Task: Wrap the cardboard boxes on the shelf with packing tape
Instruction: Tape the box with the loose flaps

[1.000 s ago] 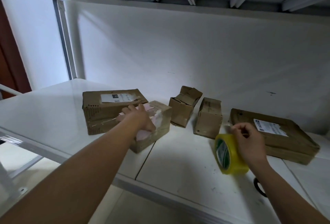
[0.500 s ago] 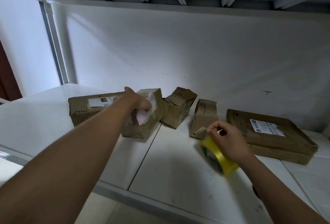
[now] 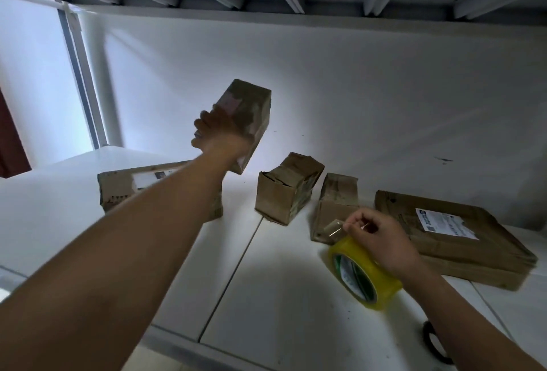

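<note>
Above the shelf (image 3: 266, 296), your left hand (image 3: 220, 137) grips one cardboard box (image 3: 247, 113); four more boxes rest below. Near its front edge, your right hand (image 3: 381, 240) pinches one yellow tape roll (image 3: 362, 274).

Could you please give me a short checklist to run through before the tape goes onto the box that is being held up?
1. Left hand grips the lifted box: ok.
2. Box clear of the shelf: ok.
3. Right hand holds the tape roll: ok.
4. Free tape end pinched and peeled: ok.
5. Box flaps shut: cannot tell, blurred.
6. Tape end touching the box: not ok, apart.
</note>
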Demonstrator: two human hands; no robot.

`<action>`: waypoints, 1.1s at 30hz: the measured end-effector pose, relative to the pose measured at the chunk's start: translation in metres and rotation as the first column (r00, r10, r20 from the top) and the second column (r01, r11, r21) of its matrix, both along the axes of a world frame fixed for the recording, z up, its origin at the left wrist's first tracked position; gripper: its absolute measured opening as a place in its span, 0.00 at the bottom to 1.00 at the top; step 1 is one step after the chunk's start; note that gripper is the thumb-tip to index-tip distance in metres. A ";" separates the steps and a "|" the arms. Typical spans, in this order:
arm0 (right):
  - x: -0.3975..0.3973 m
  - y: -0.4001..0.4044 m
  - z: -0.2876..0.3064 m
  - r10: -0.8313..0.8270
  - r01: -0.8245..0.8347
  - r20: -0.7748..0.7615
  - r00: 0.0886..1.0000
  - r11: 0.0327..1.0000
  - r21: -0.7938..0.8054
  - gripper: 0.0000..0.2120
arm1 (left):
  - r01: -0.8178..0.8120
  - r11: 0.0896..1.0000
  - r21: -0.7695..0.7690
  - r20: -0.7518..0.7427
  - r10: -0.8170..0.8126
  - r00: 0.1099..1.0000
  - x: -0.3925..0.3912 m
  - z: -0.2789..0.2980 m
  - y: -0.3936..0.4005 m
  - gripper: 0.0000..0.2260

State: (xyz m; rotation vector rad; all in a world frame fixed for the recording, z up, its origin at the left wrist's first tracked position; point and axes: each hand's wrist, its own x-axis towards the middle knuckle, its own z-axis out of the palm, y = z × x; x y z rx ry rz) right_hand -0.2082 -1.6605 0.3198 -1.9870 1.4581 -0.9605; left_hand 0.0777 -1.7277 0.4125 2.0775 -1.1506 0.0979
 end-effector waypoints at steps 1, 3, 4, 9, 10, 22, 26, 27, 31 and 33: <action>-0.001 0.000 0.000 0.007 -0.007 -0.006 1.000 1.000 0.002 0.06 | 0.020 1.000 0.012 0.023 -0.020 1.000 -0.002 -0.010 -0.008 0.34; -0.001 0.000 -0.001 0.019 -0.019 -0.027 0.999 1.000 0.001 0.06 | 0.150 0.962 0.229 0.004 -0.155 0.988 -0.006 -0.027 -0.022 0.30; 0.001 0.000 -0.001 0.029 -0.029 -0.036 0.999 1.000 -0.004 0.06 | 0.274 0.882 0.383 -0.088 -0.260 0.961 -0.007 -0.033 -0.028 0.26; 0.003 -0.001 -0.001 0.064 -0.066 -0.065 0.996 0.997 -0.028 0.08 | 0.590 0.651 0.478 -0.391 -0.443 0.806 -0.014 -0.068 -0.031 0.20; 0.003 -0.002 0.000 0.068 -0.069 -0.063 0.996 0.997 -0.024 0.08 | 0.557 0.682 0.474 -0.307 -0.464 0.831 -0.013 -0.074 -0.029 0.22; 0.013 0.004 0.005 0.076 -0.076 -0.064 0.995 0.997 0.003 0.05 | 0.234 0.889 0.395 0.213 -0.336 0.917 0.073 -0.055 0.022 0.36; 0.014 0.003 0.006 0.059 -0.059 -0.052 0.997 0.998 0.017 0.05 | -0.051 0.716 0.697 0.250 -0.175 0.952 0.128 -0.067 0.062 0.53; 0.014 0.002 0.006 0.047 -0.045 -0.052 0.998 0.999 0.025 0.05 | -0.121 0.681 0.722 0.306 -0.158 0.939 0.140 -0.073 0.070 0.51; 0.012 -0.005 0.003 -0.006 0.008 -0.068 0.998 0.999 0.037 0.05 | -0.108 0.778 0.619 0.448 -0.237 0.862 0.165 -0.086 0.081 0.33; 0.013 -0.006 0.003 -0.016 0.019 -0.073 0.997 0.999 0.036 0.06 | -0.060 0.808 0.586 0.477 -0.284 0.832 0.169 -0.082 0.085 0.24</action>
